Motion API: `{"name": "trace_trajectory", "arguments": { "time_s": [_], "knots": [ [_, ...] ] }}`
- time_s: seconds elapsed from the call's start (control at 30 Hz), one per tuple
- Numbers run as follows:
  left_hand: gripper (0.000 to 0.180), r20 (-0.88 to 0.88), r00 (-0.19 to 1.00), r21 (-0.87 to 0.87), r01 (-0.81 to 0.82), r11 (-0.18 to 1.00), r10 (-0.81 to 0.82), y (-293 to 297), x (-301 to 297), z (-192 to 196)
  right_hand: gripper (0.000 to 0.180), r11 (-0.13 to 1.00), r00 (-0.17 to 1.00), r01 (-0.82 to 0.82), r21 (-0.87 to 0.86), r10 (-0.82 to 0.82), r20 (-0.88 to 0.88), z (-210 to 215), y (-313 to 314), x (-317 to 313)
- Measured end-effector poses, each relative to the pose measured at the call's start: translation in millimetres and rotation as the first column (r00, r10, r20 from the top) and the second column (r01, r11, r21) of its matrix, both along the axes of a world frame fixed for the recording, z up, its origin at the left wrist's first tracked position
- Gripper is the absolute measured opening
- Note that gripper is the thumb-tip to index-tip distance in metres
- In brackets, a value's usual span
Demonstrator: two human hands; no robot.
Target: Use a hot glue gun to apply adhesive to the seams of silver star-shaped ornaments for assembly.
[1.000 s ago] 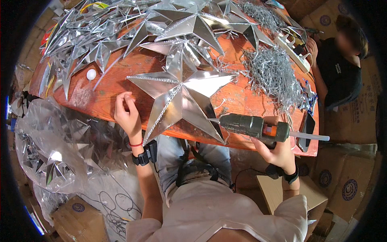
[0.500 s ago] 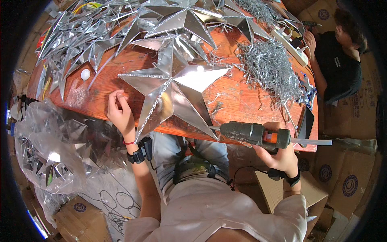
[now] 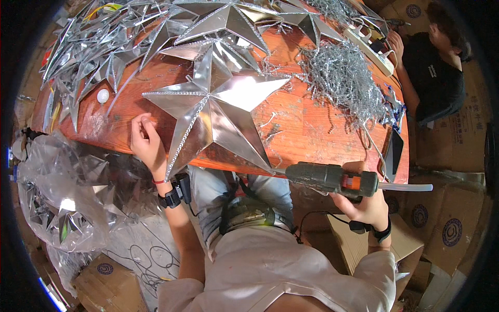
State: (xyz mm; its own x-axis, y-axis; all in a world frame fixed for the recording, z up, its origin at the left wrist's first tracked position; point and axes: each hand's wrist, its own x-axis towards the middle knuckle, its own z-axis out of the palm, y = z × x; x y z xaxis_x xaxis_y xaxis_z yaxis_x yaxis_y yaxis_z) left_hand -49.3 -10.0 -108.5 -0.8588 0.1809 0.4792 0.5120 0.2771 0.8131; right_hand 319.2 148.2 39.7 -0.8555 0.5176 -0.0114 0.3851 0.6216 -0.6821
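Note:
A large silver five-pointed star [image 3: 212,117] with mirror-like faceted arms lies at the table's near edge. Twisted silver trim runs along the ridges of its left and lower-left arms. My right hand [image 3: 366,208] grips a dark green glue gun [image 3: 317,178], a translucent glue stick [image 3: 408,186] jutting from its back end. The gun's nozzle is at the tip of the star's lower-right arm; whether they touch I cannot tell. Beside the lower-left arm, my left hand [image 3: 148,143] is held with loosely bent fingers and nothing visible in them.
More silver stars [image 3: 226,23] crowd the table's far side and left. A tangled heap of silver tinsel [image 3: 340,80] lies at right, near a white power strip [image 3: 369,52]. A person in black [image 3: 434,78] sits beyond. At left hangs a clear plastic bag [image 3: 67,192] of stars.
The glue gun's nozzle has shifted outward along the lower-right arm to its tip. The whole view has slid slightly; my left hand stays beside the star.

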Motion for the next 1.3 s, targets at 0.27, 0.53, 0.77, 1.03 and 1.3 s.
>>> {"name": "trace_trajectory", "arguments": {
  "time_s": [0.27, 0.53, 0.77, 1.03, 1.3],
  "knots": [
    [0.016, -0.02, 1.0, -0.007, -0.006, 1.0, 0.006, 1, 0, 0, 0.044, 0.995, 0.997, -0.074, 0.069, 0.074, 0.004, -2, 1, 6],
    [0.017, 0.032, 0.996, 0.206, 0.077, 0.976, -0.085, -11, -8, -3, 0.035, 0.99, 0.994, 0.072, 0.12, -0.061, -0.091, 5, 5, 7],
    [0.027, 0.146, 0.968, 0.347, 0.142, 0.927, -0.203, -38, 26, 21, 0.031, 0.937, 0.936, 0.35, 0.021, -0.351, 0.03, -27, 48, -4],
    [0.087, 0.186, 0.696, 0.289, 0.635, 0.716, -0.693, -70, 83, 22, 0.019, 0.811, 0.952, 0.304, 0.499, -0.246, -0.18, -34, 48, -28],
    [0.087, 0.317, 0.673, 0.531, 0.457, 0.713, -0.668, -32, 121, 16, 0.02, 0.718, 0.978, -0.175, 0.674, 0.205, 0.035, -50, 19, -87]
  ]
}}
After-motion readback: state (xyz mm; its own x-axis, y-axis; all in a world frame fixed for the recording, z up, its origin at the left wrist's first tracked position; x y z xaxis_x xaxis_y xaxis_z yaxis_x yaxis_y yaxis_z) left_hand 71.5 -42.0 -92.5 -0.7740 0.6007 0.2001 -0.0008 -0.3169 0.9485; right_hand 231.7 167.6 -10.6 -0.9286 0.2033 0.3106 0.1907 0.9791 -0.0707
